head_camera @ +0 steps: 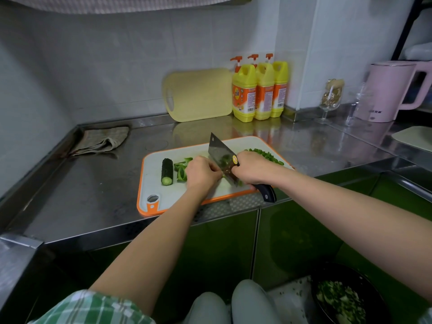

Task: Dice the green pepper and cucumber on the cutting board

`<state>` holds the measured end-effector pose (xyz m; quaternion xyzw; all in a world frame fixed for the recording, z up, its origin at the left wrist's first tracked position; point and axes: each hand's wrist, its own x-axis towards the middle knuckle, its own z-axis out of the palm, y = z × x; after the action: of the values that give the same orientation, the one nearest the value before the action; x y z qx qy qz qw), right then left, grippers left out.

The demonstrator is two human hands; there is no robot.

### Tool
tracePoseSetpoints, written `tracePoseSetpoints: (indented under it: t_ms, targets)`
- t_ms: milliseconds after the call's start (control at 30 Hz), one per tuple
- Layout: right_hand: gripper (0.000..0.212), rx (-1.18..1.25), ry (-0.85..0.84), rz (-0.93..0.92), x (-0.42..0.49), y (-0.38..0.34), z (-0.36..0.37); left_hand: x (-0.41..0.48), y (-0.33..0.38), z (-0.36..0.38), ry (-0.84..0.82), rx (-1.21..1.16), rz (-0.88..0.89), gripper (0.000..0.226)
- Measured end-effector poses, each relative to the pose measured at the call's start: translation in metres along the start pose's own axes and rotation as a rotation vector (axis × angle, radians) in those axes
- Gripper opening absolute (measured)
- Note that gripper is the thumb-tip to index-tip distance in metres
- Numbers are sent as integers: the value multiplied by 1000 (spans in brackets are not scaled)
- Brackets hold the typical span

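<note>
Stainless steel counter (93,183) runs along a tiled wall, with a white, orange-rimmed cutting board (154,185) lying at its front edge. On the board's left side a short length of cucumber (167,171) lies uncut, and a few green pepper strips (181,170) wait just beside it. A heap of diced pepper (264,154) sits at the far right. The right hand (252,168) is wrapped tight round the cleaver (219,150) where blade meets dark handle (266,191), and the blade stands steeply with its tip raised toward the wall. The left hand (202,175) is close against the flat of the blade. Its fingers are curled down, clamped on a pepper piece (224,176) of which only a sliver shows. The step in hand looks to be cross-cutting that pepper into dice. To do it well, the left fingertips should stay tucked behind the knuckles so the blade's flat rides against them. That hand should creep back in small, even steps so the dice match the heap already made. The edge is best rocked straight down, lifted only a little, since the two hands nearly touch. Against the wall lean a yellow board (198,94) and three detergent bottles (259,90). A folded cloth (102,140) lies at far left and a pink kettle (392,90) stands at far right. A dark bowl (339,298) of chopped greens sits low at the person's right.
</note>
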<state>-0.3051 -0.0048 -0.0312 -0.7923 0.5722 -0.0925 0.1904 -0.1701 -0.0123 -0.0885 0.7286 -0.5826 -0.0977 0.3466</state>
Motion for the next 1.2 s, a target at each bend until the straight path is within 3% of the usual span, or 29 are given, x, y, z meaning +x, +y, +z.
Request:
tracePoseSetpoints:
  t_ms: [233,400,500,633,800,933,1033,1200]
  targets:
    - [19,-89,-17,22,8,-8,12,0,-1,1,8,14,36,7]
    - [18,108,12,49,22,-2,17,3,-2,1,-17,40,65,5]
    - [14,257,116,25,27,6,16,4,-4,-1,-24,45,105,5]
    - [16,395,232,-7,29,21,-9,10,-8,-1,-67,-21,145,23]
    - [16,435,199,1,21,37,-16,22,-7,-3,-130,124,301,34]
    - [22,441,177,53,21,47,-7,28,2,-4,-342,300,479,52]
    - [23,437,154,58,22,50,-5,32,9,-1,-370,369,469,38]
    - [16,390,82,37,18,46,-2,31,4,-1,-246,315,425,24]
